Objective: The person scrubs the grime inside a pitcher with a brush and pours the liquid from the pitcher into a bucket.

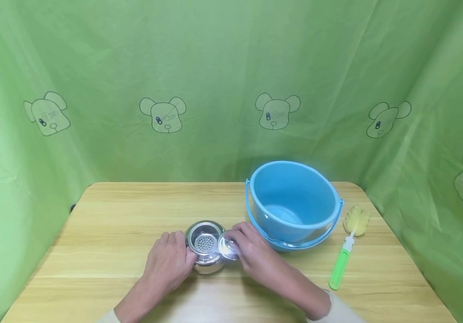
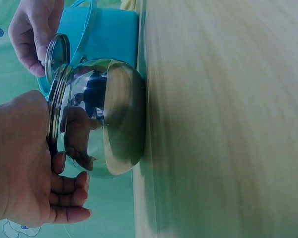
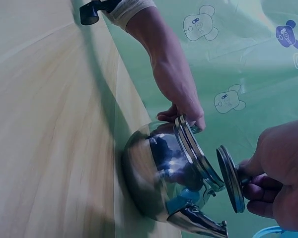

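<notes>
A shiny steel teapot [image 1: 209, 268] stands upright on the wooden table, its mouth uncovered and a perforated strainer [image 1: 205, 244] showing inside. My left hand [image 1: 170, 259] grips the pot at its left upper side, by the rim; the exact hold there is partly hidden. With my right hand [image 1: 255, 249] I pinch the knob of the round steel lid [image 3: 230, 178]. Tilted on edge, the lid is held just beside the pot's rim, on the right. The right wrist view shows the pot's short spout [image 3: 198, 221] below the lid.
Behind my right hand is a blue bucket [image 1: 284, 235] with its handle hanging down in front. Farther right lies a sponge brush [image 1: 339, 268] with a green grip and yellow head. A green curtain [image 1: 215, 58] surrounds the table [image 1: 106, 242].
</notes>
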### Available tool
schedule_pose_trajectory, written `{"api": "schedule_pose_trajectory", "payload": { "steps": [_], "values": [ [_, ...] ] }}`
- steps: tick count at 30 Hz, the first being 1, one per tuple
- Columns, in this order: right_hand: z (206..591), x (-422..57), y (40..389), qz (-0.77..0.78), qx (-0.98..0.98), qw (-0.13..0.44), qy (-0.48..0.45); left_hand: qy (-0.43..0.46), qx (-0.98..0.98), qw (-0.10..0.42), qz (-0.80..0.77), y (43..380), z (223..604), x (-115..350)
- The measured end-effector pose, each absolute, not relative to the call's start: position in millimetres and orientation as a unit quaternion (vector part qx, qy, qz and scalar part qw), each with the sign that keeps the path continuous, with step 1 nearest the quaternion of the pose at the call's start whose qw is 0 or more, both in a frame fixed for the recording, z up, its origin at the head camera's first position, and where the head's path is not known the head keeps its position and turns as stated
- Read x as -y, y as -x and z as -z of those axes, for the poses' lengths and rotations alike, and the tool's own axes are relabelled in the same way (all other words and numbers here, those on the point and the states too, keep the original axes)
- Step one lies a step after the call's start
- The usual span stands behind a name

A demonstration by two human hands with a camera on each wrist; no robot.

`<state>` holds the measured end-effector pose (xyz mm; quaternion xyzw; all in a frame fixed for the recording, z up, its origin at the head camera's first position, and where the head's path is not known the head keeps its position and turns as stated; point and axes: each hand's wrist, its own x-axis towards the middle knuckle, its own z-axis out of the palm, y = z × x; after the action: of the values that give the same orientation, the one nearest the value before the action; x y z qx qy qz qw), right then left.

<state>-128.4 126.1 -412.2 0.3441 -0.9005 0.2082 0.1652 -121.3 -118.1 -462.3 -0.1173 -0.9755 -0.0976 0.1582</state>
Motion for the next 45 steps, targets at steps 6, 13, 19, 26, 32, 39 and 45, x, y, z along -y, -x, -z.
{"api": "schedule_pose_trajectory", "payload": {
  "steps": [6, 13, 19, 26, 32, 39, 45],
  "values": [
    [415, -133, 127, -0.203, 0.904, 0.163, -0.340, 0.116, 0.977, 0.151, 0.099, 121, 462, 118],
    [417, -139, 125, -0.201, 0.908, 0.159, -0.332, 0.118, 0.975, 0.157, 0.102, 122, 462, 118],
    [417, -145, 123, -0.201, 0.914, 0.142, -0.322, 0.117, 0.975, 0.156, 0.103, 122, 463, 118],
    [420, -150, 121, -0.192, 0.922, 0.127, -0.310, 0.115, 0.976, 0.152, 0.104, 122, 463, 119],
    [423, -153, 120, -0.182, 0.921, 0.133, -0.318, 0.113, 0.976, 0.150, 0.108, 121, 462, 119],
    [430, -154, 120, -0.180, 0.919, 0.135, -0.323, 0.114, 0.975, 0.154, 0.110, 121, 462, 119],
    [435, -155, 122, -0.174, 0.926, 0.122, -0.312, 0.116, 0.975, 0.155, 0.109, 121, 461, 119]
  ]
}}
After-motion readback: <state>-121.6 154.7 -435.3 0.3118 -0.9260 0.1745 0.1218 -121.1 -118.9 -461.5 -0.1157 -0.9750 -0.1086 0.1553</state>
